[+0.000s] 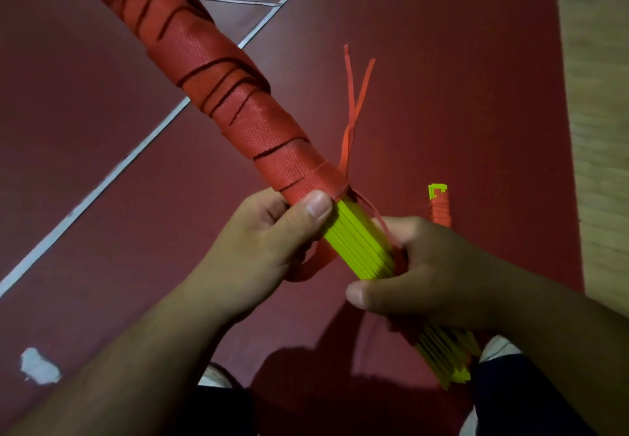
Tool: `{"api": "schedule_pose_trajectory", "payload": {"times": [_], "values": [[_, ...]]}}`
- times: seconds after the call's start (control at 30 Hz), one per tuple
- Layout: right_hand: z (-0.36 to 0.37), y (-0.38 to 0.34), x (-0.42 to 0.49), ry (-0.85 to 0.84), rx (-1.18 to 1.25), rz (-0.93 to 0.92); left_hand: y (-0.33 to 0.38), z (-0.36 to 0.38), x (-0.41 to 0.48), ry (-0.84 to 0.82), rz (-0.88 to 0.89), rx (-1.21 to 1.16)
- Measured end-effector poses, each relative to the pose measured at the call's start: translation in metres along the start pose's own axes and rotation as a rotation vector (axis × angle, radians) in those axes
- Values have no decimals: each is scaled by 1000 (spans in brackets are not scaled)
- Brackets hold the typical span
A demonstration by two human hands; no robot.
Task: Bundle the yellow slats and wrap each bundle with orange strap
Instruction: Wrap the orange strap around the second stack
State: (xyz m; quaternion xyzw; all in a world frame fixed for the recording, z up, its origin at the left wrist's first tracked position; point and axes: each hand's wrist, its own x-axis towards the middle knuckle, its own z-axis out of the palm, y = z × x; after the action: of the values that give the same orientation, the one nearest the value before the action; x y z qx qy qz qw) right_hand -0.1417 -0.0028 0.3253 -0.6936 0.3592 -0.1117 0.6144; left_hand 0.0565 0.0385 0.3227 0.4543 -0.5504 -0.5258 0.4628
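Note:
A long bundle of yellow slats (360, 245) runs from the top left down to the bottom right. Orange strap (211, 71) is wound round most of its upper length. My left hand (269, 241) grips the bundle at the lower edge of the wrapping, thumb on top. Just below it, my right hand (425, 275) grips the bare slats. A loose loop of strap (316, 262) hangs under the bundle between my hands, and thin frayed strap ends (354, 109) stick up near the wrap's edge. A second wrapped bundle's end (440, 207) pokes out behind my right hand.
Dark red floor tiles with pale grout lines (102, 177) lie below. A lighter wooden surface (599, 129) runs along the right edge. A white patch (39, 366) marks the floor at the lower left. White shoe tips (497, 347) show at the bottom.

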Motion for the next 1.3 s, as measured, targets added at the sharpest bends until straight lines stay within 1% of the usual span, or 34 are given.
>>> {"api": "schedule_pose_trajectory", "payload": {"times": [0.07,0.17,0.27,0.37,0.4,0.47,0.53,0.6,0.63,0.67,0.7,0.77,0.87,0.97,1.07,1.17,1.23,1.27,1.3], "values": [[7,2,1,162,-128,-70,0,-1,1,36,-32,17],[8,7,1,374,-338,-51,-3,0,1,73,-88,76],[10,11,1,487,-402,-30,-6,4,2,89,-77,150],[18,12,1,552,-504,-40,-3,14,2,120,-70,101],[19,11,1,538,-518,-52,0,16,2,140,-48,86],[12,7,0,410,-447,-61,4,15,3,143,5,131],[2,0,-1,212,-259,2,7,12,2,97,64,200],[-4,-4,-3,4,-19,89,9,10,1,19,102,188],[-2,-5,-4,-68,68,114,9,8,1,-4,115,163],[1,-5,-5,-96,116,116,8,6,0,-7,115,139],[4,-5,-5,-77,121,94,5,4,0,4,102,116],[9,-2,-4,16,73,32,-1,-1,-1,22,70,118],[12,4,-2,182,-87,-48,-1,0,-2,42,27,57],[15,11,0,369,-253,-51,4,11,0,103,-31,44],[18,14,3,491,-318,-43,7,20,2,135,-62,39],[22,17,5,544,-526,-24,7,23,2,158,-78,54],[21,14,4,536,-615,-41,8,22,1,157,-58,44],[16,12,4,493,-623,-51,8,20,0,148,-36,43],[9,10,4,415,-599,-57,8,18,-1,131,-3,53]]}}
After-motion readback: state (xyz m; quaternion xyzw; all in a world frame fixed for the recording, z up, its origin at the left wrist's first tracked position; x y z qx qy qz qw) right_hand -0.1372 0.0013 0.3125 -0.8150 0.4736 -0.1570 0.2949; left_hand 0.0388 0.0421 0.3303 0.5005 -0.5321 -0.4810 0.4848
